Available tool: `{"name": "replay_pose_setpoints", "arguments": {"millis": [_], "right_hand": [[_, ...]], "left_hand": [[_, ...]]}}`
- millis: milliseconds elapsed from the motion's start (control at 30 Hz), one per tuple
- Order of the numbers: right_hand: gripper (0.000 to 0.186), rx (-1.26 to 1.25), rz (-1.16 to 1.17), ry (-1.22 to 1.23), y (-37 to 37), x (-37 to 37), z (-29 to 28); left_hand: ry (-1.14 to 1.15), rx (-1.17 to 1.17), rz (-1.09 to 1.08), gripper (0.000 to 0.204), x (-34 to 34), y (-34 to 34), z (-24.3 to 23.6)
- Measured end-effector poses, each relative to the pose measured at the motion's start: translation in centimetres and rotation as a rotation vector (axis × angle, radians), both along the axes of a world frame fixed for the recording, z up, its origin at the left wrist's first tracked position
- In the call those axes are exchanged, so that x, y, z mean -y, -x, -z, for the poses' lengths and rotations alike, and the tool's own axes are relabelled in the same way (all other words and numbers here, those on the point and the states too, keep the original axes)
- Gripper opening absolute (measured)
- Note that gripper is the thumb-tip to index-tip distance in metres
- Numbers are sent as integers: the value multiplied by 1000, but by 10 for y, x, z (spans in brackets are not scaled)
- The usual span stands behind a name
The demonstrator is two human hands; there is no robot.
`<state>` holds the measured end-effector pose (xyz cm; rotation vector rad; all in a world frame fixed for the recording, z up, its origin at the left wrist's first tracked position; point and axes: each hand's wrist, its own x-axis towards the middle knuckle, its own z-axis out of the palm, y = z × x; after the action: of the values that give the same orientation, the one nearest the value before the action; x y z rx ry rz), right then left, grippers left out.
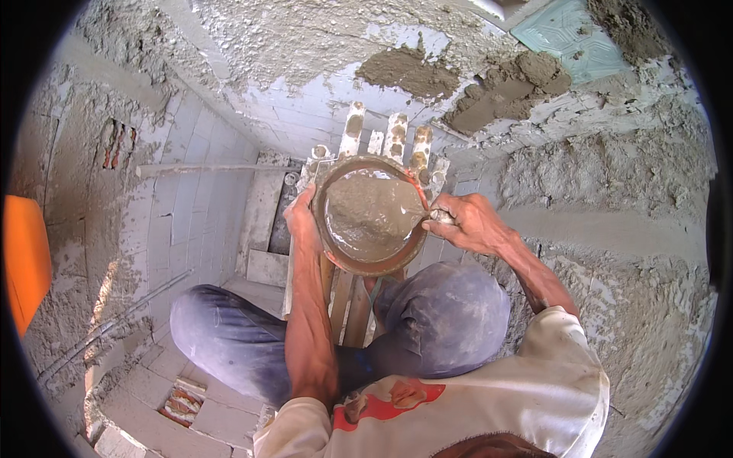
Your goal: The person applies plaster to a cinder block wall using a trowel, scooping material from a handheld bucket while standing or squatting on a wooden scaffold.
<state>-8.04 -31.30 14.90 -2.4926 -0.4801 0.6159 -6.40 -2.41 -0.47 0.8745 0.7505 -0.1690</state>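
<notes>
Working wet mortar (372, 208), apparently: right hand (471, 221) with grip closed around a trowel handle (442, 217), left hand (303, 218) clasping the bucket (374, 266); scooping would need steadiness.

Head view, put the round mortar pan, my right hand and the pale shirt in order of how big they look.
1. Pale shirt, though nearness to the camera enlarges it
2. Round mortar pan
3. Right hand

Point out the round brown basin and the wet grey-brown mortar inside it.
Round brown basin (368, 267), head view: on its near rim.
Wet grey-brown mortar (370, 212), head view: middle of its surface.
</notes>
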Motion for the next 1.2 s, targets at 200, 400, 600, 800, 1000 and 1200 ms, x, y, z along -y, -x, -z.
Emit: {"name": "replay_pose_setpoints", "arguments": {"millis": [200,400,600,800,1000,1200], "right_hand": [[22,-724,103,-257,-86,7,-41],[28,-49,648,-217,-138,66,-21],[23,124,548,-75,-31,70,-57],[18,255,-32,497,28,46,-26],[23,58,-183,536,34,15,22],[25,-142,54,133,46,24,44]], "left_hand": [[22,74,8,32,3,0,10],[99,41,34,30,3,-3,8],[68,65,5,28,5,1,-2],[-129,95,81,28,38,-4,-11],[-183,146,39,25,45,-5,-3],[-201,136,58,26,29,-5,-11]]}}
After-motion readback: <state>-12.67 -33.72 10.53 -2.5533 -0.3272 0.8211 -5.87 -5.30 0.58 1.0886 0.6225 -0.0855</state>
